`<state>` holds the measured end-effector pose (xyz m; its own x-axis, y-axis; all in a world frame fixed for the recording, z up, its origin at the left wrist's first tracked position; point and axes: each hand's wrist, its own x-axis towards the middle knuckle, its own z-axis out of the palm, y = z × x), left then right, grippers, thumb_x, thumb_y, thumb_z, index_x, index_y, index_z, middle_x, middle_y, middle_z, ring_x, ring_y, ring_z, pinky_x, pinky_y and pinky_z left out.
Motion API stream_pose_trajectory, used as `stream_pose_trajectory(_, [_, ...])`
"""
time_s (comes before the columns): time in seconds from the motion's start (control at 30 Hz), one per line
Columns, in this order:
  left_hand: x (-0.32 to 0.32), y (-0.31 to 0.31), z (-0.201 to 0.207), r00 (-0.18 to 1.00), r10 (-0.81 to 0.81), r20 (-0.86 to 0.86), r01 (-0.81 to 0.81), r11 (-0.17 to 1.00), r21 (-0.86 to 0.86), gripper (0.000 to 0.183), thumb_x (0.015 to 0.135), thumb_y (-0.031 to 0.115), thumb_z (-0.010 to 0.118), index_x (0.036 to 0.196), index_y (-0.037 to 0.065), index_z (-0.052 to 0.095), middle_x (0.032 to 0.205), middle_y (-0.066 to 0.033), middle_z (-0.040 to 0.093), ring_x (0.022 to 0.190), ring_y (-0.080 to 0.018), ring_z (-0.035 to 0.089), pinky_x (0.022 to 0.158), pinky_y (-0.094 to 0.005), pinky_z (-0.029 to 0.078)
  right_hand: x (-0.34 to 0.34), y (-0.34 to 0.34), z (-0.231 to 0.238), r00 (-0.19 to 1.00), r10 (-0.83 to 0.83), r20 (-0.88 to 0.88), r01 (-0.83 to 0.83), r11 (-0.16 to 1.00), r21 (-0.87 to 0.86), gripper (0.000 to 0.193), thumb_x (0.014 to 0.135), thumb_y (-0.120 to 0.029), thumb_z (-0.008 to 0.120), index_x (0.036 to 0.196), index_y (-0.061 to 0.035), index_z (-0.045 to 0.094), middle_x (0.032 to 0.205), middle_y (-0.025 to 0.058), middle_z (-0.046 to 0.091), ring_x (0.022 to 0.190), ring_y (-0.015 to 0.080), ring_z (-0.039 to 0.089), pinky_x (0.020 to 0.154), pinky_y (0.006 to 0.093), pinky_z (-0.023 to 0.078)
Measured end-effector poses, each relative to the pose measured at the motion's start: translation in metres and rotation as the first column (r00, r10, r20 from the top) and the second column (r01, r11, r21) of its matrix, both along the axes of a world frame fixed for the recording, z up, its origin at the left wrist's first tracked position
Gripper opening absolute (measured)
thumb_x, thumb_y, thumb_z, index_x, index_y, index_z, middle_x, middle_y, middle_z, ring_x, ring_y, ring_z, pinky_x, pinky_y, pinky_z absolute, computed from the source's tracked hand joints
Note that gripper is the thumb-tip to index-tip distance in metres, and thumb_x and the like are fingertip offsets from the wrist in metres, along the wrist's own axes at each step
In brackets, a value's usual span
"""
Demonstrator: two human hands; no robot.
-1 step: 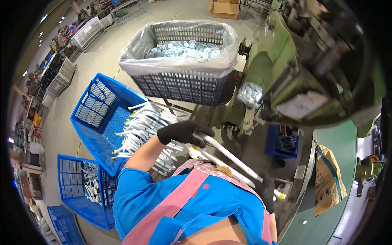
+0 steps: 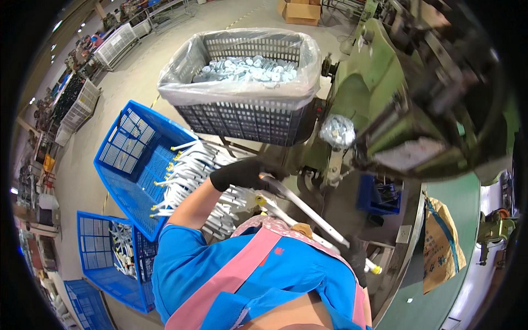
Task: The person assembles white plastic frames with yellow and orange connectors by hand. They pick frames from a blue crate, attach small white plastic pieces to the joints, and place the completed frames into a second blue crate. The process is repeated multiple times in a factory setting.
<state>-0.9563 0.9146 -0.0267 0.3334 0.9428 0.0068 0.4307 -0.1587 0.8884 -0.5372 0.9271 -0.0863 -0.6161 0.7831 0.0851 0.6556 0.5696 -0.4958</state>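
Note:
A black glove covers my left hand (image 2: 247, 173), whose fingers are closed round the upper end of a white metal tube (image 2: 308, 209). That tube slants down to the right, where my black-gloved right hand (image 2: 356, 256) is closed at its lower end. Beneath it and close to my apron lies a second white tube (image 2: 278, 212) with a yellow end near my left hand. Another yellow tube end (image 2: 376, 270) sticks out past my right hand; which tube it belongs to is hidden. Left of my hands, many similar tubes (image 2: 190, 170) with yellow ends lie piled by a blue crate (image 2: 118, 181).
A plastic-lined dark crate (image 2: 242, 118) of zinc-coloured metal pieces (image 2: 253, 69) stands ahead. To the right is a green machine (image 2: 360, 82) with a bag of small parts (image 2: 337, 131). A brown paper sack (image 2: 440, 245) lies on the green bench (image 2: 407, 297). Another blue crate (image 2: 104, 247) stands lower left.
My right hand and the tube's lower end have shifted slightly left. The second tube's yellow end shows more plainly below my left hand.

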Motion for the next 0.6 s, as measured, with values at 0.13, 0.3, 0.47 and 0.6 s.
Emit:
stream_pose_trajectory(0.13, [-0.08, 0.081, 0.014, 0.962, 0.246, 0.118, -0.267, 0.94, 0.213, 0.029, 0.086, 0.013, 0.069, 0.113, 0.001, 0.064, 0.097, -0.0055, 0.069, 0.086, -0.0109, 0.062, 0.079, -0.0279, 0.05, -0.042, 0.023, 0.004, 0.985, -0.019, 0.173, -0.003, 0.992, 0.123, 0.023, 0.068, -0.023, 0.069, 0.087, -0.0133, 0.062, 0.096, 0.0101, 0.057, 0.084, 0.0298, 0.059, 0.062, 0.0422, 0.047])
stream_pose_trajectory(0.3, [-0.178, 0.184, 0.016, 0.903, 0.427, 0.044, -0.426, 0.879, 0.214, 0.02, 0.089, 0.012, 0.066, 0.105, 0.001, 0.067, 0.088, -0.0021, 0.068, 0.077, -0.0069, 0.059, 0.07, -0.0244, 0.049, -0.076, 0.045, 0.023, 0.883, 0.03, 0.469, -0.147, 0.966, 0.214, 0.017, 0.067, -0.02, 0.066, 0.082, -0.0146, 0.059, 0.092, 0.0095, 0.057, 0.08, 0.0295, 0.06, 0.06, 0.0418, 0.046])
stream_pose_trajectory(0.47, [-0.219, 0.288, -0.032, 0.865, 0.362, -0.347, -0.239, 0.906, 0.349, 0.018, 0.083, 0.016, 0.068, 0.099, 0.006, 0.066, 0.084, -0.0093, 0.068, 0.076, -0.0211, 0.064, 0.072, -0.0315, 0.051, -0.104, 0.044, 0.028, 0.927, -0.081, 0.367, 0.053, 0.995, 0.087, 0.014, 0.068, -0.02, 0.067, 0.081, -0.0182, 0.062, 0.09, 0.0053, 0.056, 0.082, 0.0272, 0.061, 0.06, 0.0415, 0.05])
stream_pose_trajectory(0.6, [-0.213, 0.348, -0.075, 0.871, 0.284, -0.401, -0.142, 0.927, 0.348, 0.042, 0.082, 0.021, 0.069, 0.121, 0.01, 0.059, 0.113, -0.0143, 0.065, 0.101, -0.0305, 0.063, 0.088, -0.0397, 0.049, -0.129, 0.034, 0.022, 0.857, -0.39, 0.336, 0.427, 0.903, -0.039, 0.015, 0.075, -0.027, 0.067, 0.086, -0.0172, 0.063, 0.088, 0.0066, 0.059, 0.08, 0.0308, 0.062, 0.062, 0.0445, 0.05])
